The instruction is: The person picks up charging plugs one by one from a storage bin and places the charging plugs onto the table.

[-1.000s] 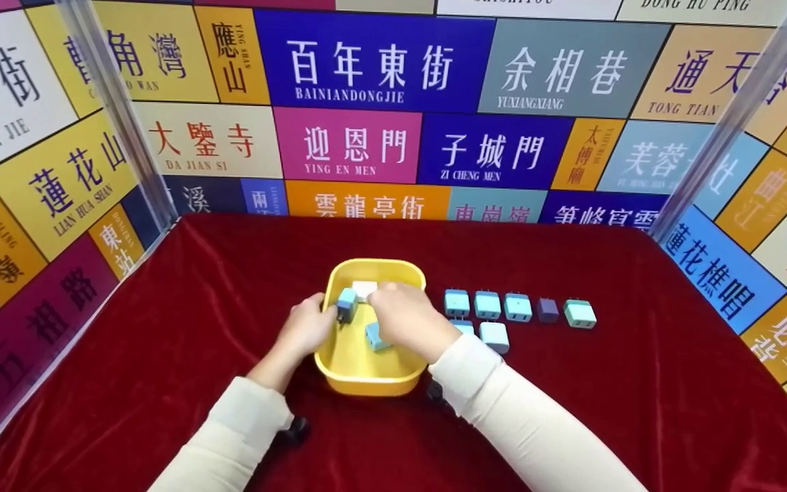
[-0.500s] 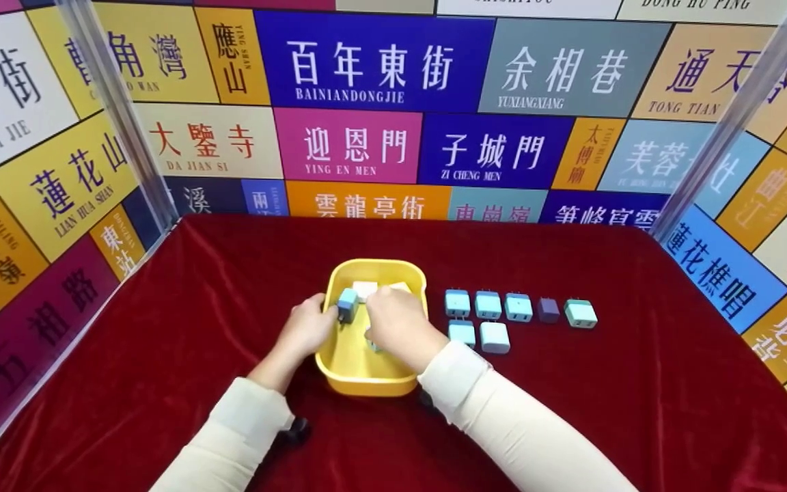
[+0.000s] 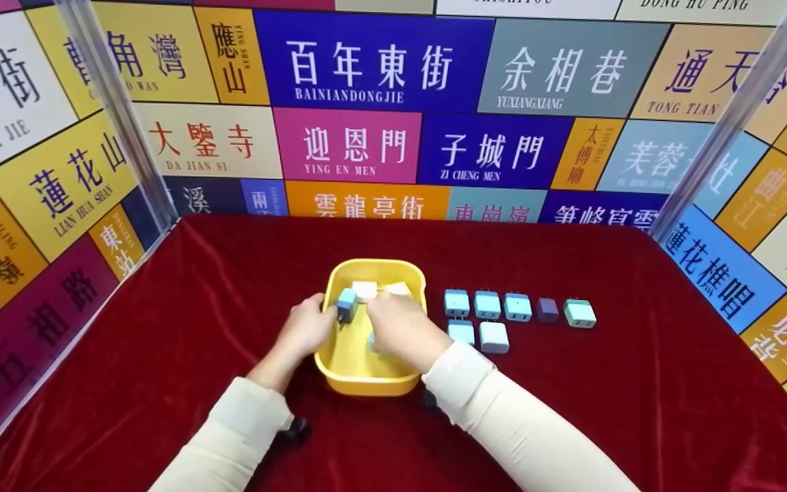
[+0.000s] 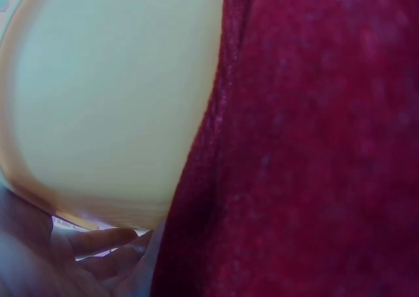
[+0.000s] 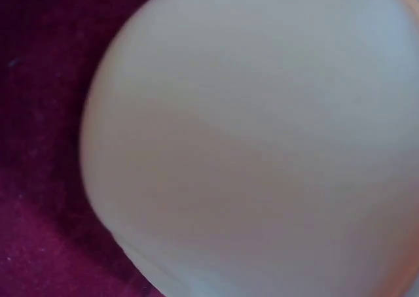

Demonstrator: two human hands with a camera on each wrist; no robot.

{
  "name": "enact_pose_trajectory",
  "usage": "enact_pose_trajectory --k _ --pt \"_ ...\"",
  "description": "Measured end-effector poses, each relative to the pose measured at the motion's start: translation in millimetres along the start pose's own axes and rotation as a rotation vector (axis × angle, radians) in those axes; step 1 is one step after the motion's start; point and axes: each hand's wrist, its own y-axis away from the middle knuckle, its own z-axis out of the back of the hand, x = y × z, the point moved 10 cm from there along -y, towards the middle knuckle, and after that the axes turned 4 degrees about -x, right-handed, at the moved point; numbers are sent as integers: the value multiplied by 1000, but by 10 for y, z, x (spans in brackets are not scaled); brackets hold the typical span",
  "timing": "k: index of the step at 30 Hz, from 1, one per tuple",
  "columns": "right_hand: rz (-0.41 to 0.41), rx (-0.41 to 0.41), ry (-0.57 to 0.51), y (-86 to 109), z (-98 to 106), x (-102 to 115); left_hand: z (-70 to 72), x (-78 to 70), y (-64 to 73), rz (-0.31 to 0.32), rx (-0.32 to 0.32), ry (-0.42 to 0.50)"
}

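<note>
My left hand (image 3: 308,324) grips the left wall of the yellow plastic bin (image 3: 366,387), thumb over the rim and fingers outside. In the left wrist view the bin's outer wall (image 4: 118,101) fills the upper left, with fingers (image 4: 98,241) under its edge. My right hand (image 3: 399,322) reaches down inside the bin, its curled fingers on a light blue charger (image 3: 372,342) that the hand mostly covers. Other chargers lie in the bin: a blue-and-dark one (image 3: 346,305) at the left, a white one (image 3: 365,291) and another white one (image 3: 397,288) at the back.
Right of the bin, several chargers stand in a back row, among them a dark purple one (image 3: 548,310) and a pale green one (image 3: 580,313). A blue charger (image 3: 461,333) and a white one (image 3: 494,337) are in front. Red velvet cloth (image 3: 243,273) covers the table; printed panels stand behind.
My right hand has lowered and shifted slightly toward me inside the bin, covering more of the light blue charger and uncovering the white one at the back right. The left hand stays put.
</note>
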Motion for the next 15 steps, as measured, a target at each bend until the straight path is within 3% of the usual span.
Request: enact_pose_trajectory --k 8,15 --pt "30 40 47 46 -69 14 -11 -16 -10 7 3 -8" --pt "50 37 -59 46 -67 -18 -9 -3 -8 10 6 -4"
